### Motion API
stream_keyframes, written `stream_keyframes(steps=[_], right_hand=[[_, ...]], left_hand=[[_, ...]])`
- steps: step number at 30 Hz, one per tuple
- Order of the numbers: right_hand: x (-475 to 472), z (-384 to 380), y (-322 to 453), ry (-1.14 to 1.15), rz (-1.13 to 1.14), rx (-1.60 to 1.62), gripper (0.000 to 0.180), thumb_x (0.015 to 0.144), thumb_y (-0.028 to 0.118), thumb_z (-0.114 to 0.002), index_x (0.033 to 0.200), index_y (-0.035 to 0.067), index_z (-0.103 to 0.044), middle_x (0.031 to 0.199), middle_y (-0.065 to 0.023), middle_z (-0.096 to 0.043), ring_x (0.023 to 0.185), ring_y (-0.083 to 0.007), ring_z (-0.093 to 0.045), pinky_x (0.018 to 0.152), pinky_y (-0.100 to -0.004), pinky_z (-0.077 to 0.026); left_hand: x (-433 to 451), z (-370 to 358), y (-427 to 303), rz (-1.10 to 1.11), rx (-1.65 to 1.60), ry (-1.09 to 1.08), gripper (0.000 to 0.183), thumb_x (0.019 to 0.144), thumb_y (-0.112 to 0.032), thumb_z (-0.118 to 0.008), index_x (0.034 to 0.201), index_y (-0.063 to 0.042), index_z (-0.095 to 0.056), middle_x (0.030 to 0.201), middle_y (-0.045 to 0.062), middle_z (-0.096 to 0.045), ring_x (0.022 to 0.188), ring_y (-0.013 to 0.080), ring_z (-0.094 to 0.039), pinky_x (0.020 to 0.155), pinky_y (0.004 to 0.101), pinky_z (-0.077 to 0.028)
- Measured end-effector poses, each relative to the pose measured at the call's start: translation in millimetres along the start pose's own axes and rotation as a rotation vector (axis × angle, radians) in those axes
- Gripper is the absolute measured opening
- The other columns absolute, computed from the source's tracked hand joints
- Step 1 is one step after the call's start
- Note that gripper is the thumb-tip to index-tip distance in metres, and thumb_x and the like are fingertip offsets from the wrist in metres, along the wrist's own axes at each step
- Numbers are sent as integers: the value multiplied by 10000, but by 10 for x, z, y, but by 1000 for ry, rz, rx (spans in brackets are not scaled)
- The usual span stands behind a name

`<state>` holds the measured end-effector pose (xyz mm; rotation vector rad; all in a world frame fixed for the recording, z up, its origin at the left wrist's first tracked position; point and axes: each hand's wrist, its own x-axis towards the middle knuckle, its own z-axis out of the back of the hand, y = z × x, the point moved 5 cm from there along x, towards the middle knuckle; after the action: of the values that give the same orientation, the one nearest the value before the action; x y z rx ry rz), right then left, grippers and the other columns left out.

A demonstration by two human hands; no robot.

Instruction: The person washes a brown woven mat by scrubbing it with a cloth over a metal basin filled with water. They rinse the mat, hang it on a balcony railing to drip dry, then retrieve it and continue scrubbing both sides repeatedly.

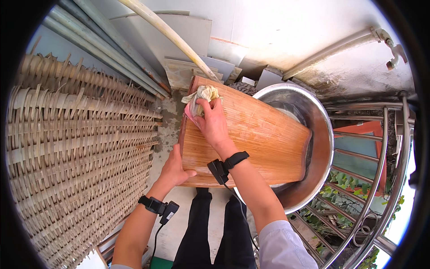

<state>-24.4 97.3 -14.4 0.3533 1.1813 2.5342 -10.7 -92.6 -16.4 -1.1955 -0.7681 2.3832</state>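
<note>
A bamboo slat mat [262,134] with a dark reddish edging lies slanted before me, its right end inside a large metal basin [322,141]. Wet patches shine on its surface. My right hand [213,122] grips a crumpled pale cloth [205,95] with a pink part, pressed on the mat near its upper left corner. Lower down, my left hand [176,168] holds the mat's left edge, thumb on top and fingers along the border. The fingers' undersides are hidden.
Woven wicker panels [80,151] stand along the left. Long poles [111,47] and a wooden stick [171,37] lean at the back near stacked tiles [184,72]. A metal railing [366,188] bounds the right side. A pipe [332,53] runs along the wall.
</note>
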Motion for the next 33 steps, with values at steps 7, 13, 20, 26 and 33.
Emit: stream_keyframes(steps=[7,13,20,26,33], right_hand=[[-479,940,-1470,-272,-471,-223,557,806,135,-736,1289,131,-460,1134,-208,-497,954,-397,-586,820,-440,-495],[-771,1186,-2229,-170,-849,-453,553,840,127,-669,1301,17,-384,1247,-308,-394,991,-458,-584,847,-486,-508],[-175,266,-336,-137,-106,-38,506,792,83,-706,1244,24,-487,1097,-235,-455,872,-431,-582,734,-454,-517],[-280,313,-591,105,153,-156,509,715,99,-733,1196,114,-568,1067,-150,-481,1008,-324,-557,802,-426,-501],[-1659,1770,-2910,48,-621,-268,500,788,126,-719,1245,158,-519,1187,-178,-491,1040,-383,-565,866,-437,-509]], left_hand=[[-1,-25,42,-34,-43,-21,917,649,-115,-849,1338,-18,-251,1324,260,-436,1235,416,-467,1009,446,-421],[18,-51,68,-48,-45,-48,914,639,-97,-851,1334,-12,-263,1326,261,-435,1271,402,-437,1030,438,-402],[47,-19,130,-64,-184,0,878,631,4,-822,1320,-42,-280,1329,200,-477,1230,341,-500,1037,402,-399],[18,38,121,6,-447,78,907,636,167,-721,1357,-98,-238,1332,93,-477,1242,214,-473,1077,367,-385],[-24,115,199,174,-408,10,1113,643,160,-749,1505,-129,-107,1409,124,-459,1289,241,-459,1068,368,-408]])
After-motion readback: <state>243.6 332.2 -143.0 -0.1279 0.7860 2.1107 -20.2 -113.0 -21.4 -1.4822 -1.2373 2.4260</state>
